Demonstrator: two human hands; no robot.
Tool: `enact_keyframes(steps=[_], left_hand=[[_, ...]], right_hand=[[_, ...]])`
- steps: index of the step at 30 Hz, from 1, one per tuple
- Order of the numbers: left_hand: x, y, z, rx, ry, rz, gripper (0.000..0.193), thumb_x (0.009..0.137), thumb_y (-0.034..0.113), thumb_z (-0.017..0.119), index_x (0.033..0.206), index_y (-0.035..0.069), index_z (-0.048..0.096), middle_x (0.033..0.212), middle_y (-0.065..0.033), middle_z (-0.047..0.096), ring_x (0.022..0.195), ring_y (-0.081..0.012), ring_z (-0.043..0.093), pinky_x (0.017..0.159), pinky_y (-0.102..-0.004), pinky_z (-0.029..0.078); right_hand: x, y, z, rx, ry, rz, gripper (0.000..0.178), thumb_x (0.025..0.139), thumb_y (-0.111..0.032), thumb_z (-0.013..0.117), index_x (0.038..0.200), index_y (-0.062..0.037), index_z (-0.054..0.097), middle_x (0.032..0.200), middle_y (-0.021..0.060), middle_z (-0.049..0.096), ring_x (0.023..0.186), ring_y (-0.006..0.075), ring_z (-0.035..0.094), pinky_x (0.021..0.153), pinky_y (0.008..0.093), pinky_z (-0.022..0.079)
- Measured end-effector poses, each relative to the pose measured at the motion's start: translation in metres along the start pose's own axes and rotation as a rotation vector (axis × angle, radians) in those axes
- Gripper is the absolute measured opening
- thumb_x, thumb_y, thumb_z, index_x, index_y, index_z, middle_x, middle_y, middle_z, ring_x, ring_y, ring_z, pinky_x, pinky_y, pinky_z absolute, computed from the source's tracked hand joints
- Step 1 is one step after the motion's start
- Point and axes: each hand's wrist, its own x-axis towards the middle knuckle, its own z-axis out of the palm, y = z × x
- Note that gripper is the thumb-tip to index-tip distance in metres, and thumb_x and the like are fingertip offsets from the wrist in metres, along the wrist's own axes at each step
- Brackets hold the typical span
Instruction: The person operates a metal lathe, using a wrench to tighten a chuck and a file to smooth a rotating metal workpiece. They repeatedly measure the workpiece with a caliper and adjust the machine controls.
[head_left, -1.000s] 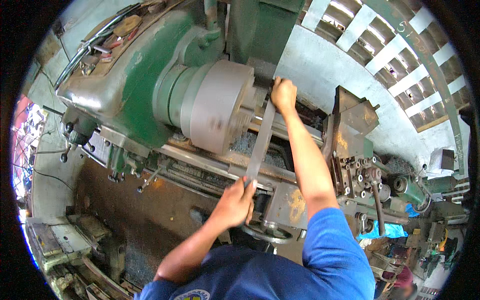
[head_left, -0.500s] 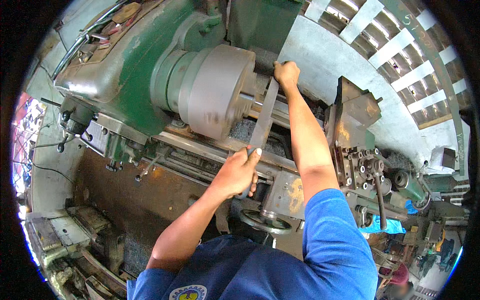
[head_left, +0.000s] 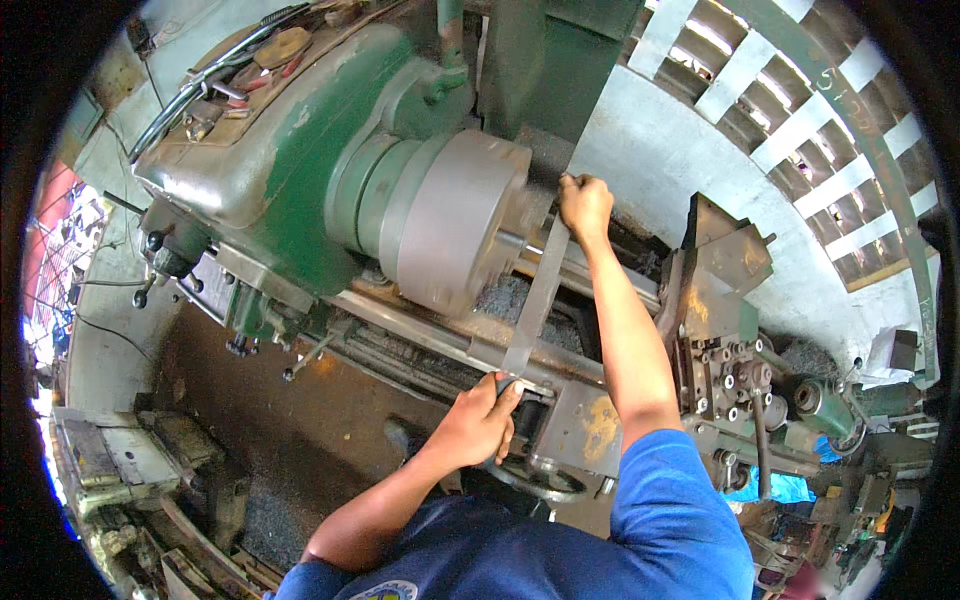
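A long flat metal file [head_left: 537, 300] lies across the lathe bed, with a shiny round bar [head_left: 512, 240] sticking out of the chuck under or beside its far part; contact cannot be made out. My left hand [head_left: 478, 428] is closed around the file's handle at the near end, thumb along the top. At the far end, my right hand [head_left: 586, 207] grips the file's tip with bent fingers. Just left of the blade, the big grey chuck [head_left: 450, 220] looks smeared, as if turning. Metal chips [head_left: 500, 298] are piled beneath the bar.
The green headstock [head_left: 290, 150] fills the upper left, with loose tools on top. Control levers [head_left: 160, 255] stick out at its front. A toolpost and carriage [head_left: 715, 370] stand right of my right arm. Below my left hand is a handwheel [head_left: 540, 486].
Both hands and the file have come nearer to me, the left hand the most. The whole view has also shifted, so the lathe appears lower. Both grips are unchanged.
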Motion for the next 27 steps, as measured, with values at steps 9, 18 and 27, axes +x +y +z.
enact_keyframes(steps=[9, 18, 27], left_hand=[[0.007, -0.012, -0.008, 0.012, 0.016, 0.092, 0.042, 0.113, 0.038, 0.039, 0.119, -0.002, 0.049, 0.06, -0.0076, 0.057, 0.045, -0.0192, 0.059, 0.044, -0.0372, 0.051], [0.002, 0.0, -0.004, 0.057, 0.052, 0.064, 0.047, 0.112, 0.038, 0.042, 0.13, -0.005, 0.049, 0.056, -0.0067, 0.057, 0.045, -0.0182, 0.061, 0.044, -0.0354, 0.05], [0.006, -0.001, -0.011, 0.109, 0.006, 0.02, 0.047, 0.111, 0.043, 0.041, 0.116, -0.003, 0.05, 0.06, -0.0079, 0.058, 0.047, -0.0191, 0.061, 0.046, -0.0358, 0.052]], right_hand=[[-0.003, -0.006, -0.007, 0.037, 0.048, -0.067, 0.043, 0.09, -0.037, 0.071, 0.092, 0.0054, 0.075, 0.098, 0.0345, 0.07, 0.1, 0.0489, 0.069, 0.09, 0.0507, 0.054], [-0.005, -0.013, 0.005, 0.079, 0.001, -0.031, 0.045, 0.089, -0.037, 0.072, 0.091, 0.0081, 0.073, 0.096, 0.0355, 0.069, 0.099, 0.0483, 0.07, 0.088, 0.0527, 0.055], [-0.006, -0.01, -0.011, 0.083, 0.044, 0.057, 0.04, 0.089, -0.032, 0.075, 0.09, 0.0081, 0.073, 0.097, 0.0347, 0.071, 0.097, 0.0479, 0.071, 0.087, 0.0509, 0.058]])
